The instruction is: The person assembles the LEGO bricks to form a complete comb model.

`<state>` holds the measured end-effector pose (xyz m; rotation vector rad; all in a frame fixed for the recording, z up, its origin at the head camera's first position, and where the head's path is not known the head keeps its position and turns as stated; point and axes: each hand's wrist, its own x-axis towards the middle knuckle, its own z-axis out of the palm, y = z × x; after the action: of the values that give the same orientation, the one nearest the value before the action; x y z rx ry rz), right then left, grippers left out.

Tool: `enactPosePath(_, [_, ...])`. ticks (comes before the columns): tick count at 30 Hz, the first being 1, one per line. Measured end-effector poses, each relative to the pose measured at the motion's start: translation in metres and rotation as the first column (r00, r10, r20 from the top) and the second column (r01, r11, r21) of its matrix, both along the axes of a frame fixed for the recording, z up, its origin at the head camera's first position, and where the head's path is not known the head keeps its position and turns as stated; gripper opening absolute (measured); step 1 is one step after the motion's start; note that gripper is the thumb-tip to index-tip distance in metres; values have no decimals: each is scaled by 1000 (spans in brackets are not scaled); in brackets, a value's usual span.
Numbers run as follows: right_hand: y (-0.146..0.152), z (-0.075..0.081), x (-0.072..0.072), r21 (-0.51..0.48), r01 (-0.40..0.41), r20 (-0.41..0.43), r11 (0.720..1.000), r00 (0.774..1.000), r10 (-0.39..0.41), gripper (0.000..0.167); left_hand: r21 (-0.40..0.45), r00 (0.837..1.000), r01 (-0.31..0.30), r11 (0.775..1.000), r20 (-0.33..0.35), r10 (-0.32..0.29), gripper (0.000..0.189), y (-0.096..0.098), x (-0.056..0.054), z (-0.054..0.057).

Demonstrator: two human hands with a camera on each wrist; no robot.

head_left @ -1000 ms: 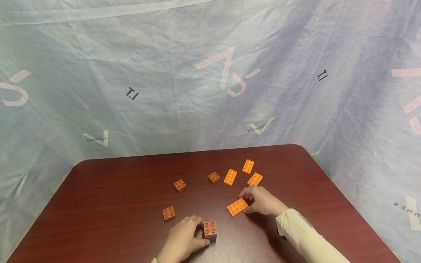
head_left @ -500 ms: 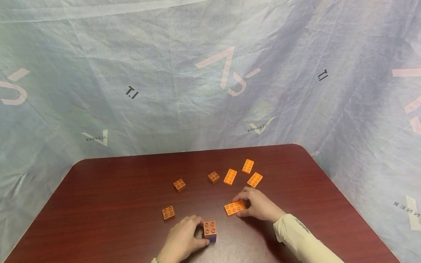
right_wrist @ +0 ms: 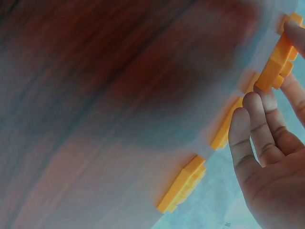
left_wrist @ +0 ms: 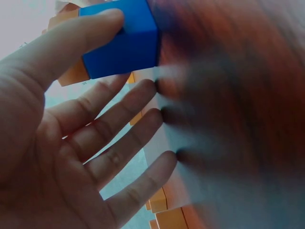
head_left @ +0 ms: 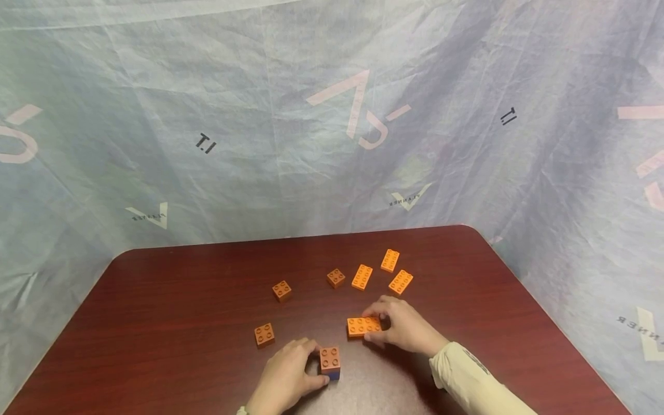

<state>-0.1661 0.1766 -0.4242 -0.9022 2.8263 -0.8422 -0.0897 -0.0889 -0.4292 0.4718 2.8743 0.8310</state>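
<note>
My left hand (head_left: 286, 372) pinches a small stack between thumb and index finger at the table's near side. The stack is a square four-stud brown-orange toy brick (head_left: 329, 358) on top of a blue brick (left_wrist: 126, 50). In the left wrist view the thumb lies on the blue brick's side, and the other fingertips reach down to the table. To the right and slightly farther back, my right hand (head_left: 407, 327) grips a flat orange eight-stud brick (head_left: 357, 327) by its right end. Its thumb is at the near side, its fingers at the far side.
Three more brown-orange square bricks lie apart: one at left (head_left: 264, 335), one farther back (head_left: 282, 291) and one near the middle (head_left: 336, 278). Three flat orange bricks (head_left: 362, 276) lie grouped behind the right hand. A fabric curtain (head_left: 290, 144) surrounds the dark red table (head_left: 171, 323).
My right hand closed its fingers on the orange brick and moved it left toward the stack, turning it to lie more sideways. The left hand and stack stayed in place.
</note>
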Motion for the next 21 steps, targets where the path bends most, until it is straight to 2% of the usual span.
enactPosePath(8, [-4,10,10,12,-6,-10,1000,1000,6,33,3,1000,7,1000,-6,-7,45,0,0,-1])
enactPosePath(16, [-12,24,20,-49,-67,-46,997,997,65,33,6,1000,5,1000,-3,-5,44,0,-1,0])
enactPosePath(21, [-18,33,27,-55,-79,-35,995,996,77,32,6,1000,8,1000,-25,-7,44,1,0,0])
